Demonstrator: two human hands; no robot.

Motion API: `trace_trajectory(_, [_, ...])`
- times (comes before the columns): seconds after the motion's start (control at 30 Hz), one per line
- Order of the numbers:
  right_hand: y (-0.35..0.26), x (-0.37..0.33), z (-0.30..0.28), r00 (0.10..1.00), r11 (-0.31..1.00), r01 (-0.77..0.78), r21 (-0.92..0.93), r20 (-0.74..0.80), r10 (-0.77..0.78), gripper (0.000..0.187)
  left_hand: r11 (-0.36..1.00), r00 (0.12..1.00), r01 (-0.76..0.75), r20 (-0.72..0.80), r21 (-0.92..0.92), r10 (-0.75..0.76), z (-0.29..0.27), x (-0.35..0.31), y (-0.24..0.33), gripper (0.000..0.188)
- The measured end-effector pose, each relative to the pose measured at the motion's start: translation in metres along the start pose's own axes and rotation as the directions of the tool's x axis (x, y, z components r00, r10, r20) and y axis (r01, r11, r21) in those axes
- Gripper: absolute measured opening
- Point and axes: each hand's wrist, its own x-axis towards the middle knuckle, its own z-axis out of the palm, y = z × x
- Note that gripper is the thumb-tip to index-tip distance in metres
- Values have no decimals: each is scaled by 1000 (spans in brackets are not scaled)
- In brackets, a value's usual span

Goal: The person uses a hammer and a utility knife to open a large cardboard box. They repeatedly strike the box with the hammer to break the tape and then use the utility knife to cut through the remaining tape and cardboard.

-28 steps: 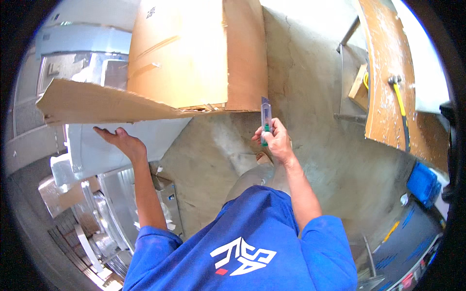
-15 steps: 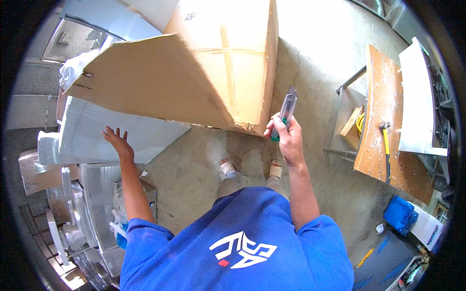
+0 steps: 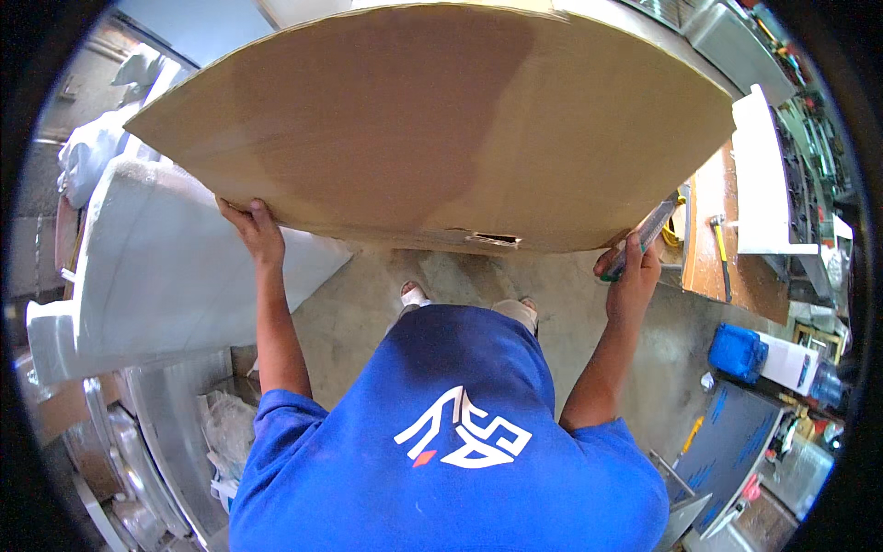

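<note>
Here's the cardboard [image 3: 441, 129], one broad sheet held up in front of the body, spanning from hand to hand, its near edge above the floor [image 3: 460, 276]. The left hand [image 3: 256, 235] grips that edge at its left end; the right hand [image 3: 635, 276] is wrapped around a knife [image 3: 653, 228] right by the other end, and whether its fingers pinch the sheet too, I can't tell. That's the worry: the knife lies along the edge, and if the sheet swings or the grip rolls, the blade could nick fingers or score the board. There's a torn slot [image 3: 495, 239] near the lower edge, so a hard bend might rip it further. And with this much board blocking the view ahead, a turn rightward could clip the worktop [image 3: 759, 296] and its hammer [image 3: 722, 253].
</note>
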Motion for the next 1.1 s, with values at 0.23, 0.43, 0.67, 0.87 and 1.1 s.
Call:
trace_trajectory(0.23, [4,18,38,960,941,4,-338,-261,-98,34,973,994,102,5,209,-105,19,21,38,78])
trace_trajectory(0.43, [0,45,58,960,836,-86,-542,-271,-77,37,864,970,192,47,465,-240,22,36,45,74])
trace_trajectory(0.67, [6,49,57,956,833,-55,-550,-271,-116,41,908,975,203,6,367,-221,20,30,47,65])
trace_trajectory(0.87, [8,27,54,925,934,-5,-358,-357,-132,41,960,987,160,-50,228,-153,19,20,28,64])
trace_trajectory(1.1, [62,-52,15,825,937,-71,341,-508,247,32,982,992,120,-65,145,-111,19,10,27,79])
